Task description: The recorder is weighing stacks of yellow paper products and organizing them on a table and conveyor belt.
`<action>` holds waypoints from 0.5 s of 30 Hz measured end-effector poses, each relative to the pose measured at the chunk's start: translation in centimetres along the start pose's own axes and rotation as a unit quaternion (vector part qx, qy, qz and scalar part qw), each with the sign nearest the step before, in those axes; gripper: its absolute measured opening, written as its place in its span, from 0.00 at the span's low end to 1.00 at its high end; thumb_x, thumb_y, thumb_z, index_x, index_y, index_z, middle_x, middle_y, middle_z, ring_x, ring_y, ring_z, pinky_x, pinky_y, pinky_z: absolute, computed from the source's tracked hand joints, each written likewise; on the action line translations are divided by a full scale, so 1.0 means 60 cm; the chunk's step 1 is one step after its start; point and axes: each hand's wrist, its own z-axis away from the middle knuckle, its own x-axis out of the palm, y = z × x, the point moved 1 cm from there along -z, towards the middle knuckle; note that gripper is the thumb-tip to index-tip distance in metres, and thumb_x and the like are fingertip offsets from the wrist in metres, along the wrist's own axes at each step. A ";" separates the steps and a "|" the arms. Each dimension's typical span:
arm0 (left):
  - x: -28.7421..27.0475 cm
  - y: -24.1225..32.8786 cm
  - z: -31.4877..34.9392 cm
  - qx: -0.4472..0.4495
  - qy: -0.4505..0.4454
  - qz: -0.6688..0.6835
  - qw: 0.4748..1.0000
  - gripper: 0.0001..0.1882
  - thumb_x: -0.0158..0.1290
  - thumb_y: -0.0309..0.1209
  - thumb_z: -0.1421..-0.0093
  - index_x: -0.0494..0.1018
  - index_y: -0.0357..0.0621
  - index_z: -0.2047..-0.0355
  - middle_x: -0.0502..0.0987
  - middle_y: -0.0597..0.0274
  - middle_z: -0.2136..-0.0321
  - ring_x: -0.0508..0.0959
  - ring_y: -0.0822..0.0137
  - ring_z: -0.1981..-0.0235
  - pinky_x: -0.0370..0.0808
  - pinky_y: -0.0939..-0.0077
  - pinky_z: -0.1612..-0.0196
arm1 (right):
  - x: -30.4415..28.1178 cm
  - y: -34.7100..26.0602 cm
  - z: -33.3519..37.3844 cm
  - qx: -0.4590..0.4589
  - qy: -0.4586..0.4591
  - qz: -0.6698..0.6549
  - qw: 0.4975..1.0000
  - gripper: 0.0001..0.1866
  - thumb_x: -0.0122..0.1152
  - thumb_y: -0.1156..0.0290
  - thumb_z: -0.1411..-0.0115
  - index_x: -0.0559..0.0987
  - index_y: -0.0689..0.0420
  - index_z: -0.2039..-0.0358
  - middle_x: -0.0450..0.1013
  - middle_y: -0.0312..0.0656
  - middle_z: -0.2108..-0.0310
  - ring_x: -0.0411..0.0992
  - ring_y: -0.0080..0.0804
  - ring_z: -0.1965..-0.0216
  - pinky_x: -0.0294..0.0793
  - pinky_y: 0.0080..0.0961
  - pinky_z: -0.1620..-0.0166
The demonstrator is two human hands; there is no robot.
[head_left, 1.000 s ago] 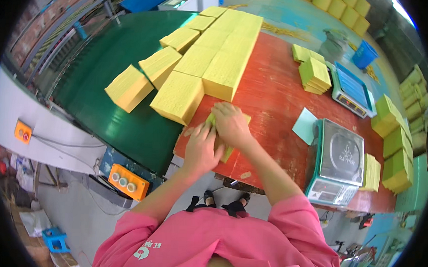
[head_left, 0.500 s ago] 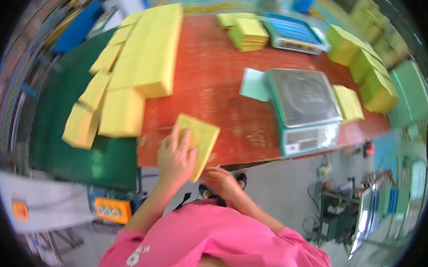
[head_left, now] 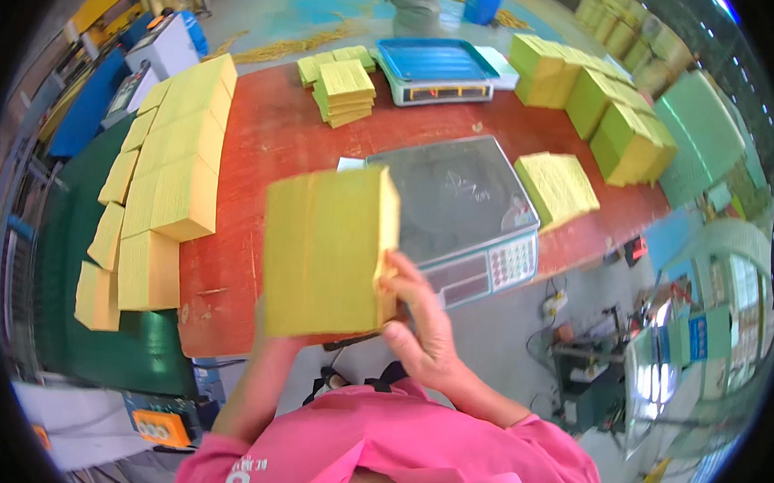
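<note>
A thick stack of yellow paper sheets (head_left: 322, 252) is raised above the front edge of the red table, its broad face toward me. My left hand (head_left: 272, 344) holds the stack from its lower left; its fingers are hidden behind the paper. On the right side, my right hand (head_left: 418, 321) grips the stack's edge, thumb low and fingers bent against the sheets. Just behind and right of the stack stands a digital scale (head_left: 458, 201) with a dark flat plate and a keypad, partly covered by the paper.
Long rows of yellow paper stacks (head_left: 179, 163) line the table's left side. At the back are a smaller pile (head_left: 346, 89) and a second scale with a blue tray (head_left: 438, 61). More yellow blocks (head_left: 625, 140) stand right, near a single stack (head_left: 558, 188). The red tabletop (head_left: 239, 261) lies between.
The yellow stack has come up off the table edge and turned its broad face to me. My right hand has moved onto its right side; my left has gone behind it. The view has shifted.
</note>
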 end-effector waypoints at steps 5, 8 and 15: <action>0.234 0.256 -0.109 0.017 -0.184 0.649 0.738 0.30 0.49 0.44 0.33 0.58 0.44 0.36 0.67 0.56 0.41 0.68 0.61 0.40 0.69 0.60 0.39 | -0.153 0.011 -0.129 -0.144 0.072 0.329 0.930 0.29 0.66 0.69 0.49 0.73 0.58 0.45 0.63 0.53 0.39 0.58 0.60 0.36 0.60 0.50 0.38; 0.314 0.267 -0.162 0.029 -0.237 0.695 0.678 0.31 0.49 0.44 0.34 0.55 0.49 0.34 0.62 0.57 0.37 0.64 0.62 0.37 0.64 0.59 0.35 | -0.214 0.044 -0.190 -0.141 0.057 0.392 0.907 0.27 0.66 0.69 0.50 0.75 0.55 0.46 0.67 0.49 0.41 0.62 0.56 0.39 0.64 0.48 0.42; 0.360 0.189 -0.145 -0.171 -0.024 0.689 0.704 0.25 0.47 0.46 0.32 0.63 0.47 0.40 0.70 0.58 0.44 0.72 0.59 0.44 0.72 0.61 0.44 | -0.238 0.092 -0.241 -0.144 -0.022 0.340 0.929 0.20 0.64 0.76 0.51 0.79 0.60 0.55 0.74 0.51 0.51 0.70 0.53 0.46 0.69 0.42 0.45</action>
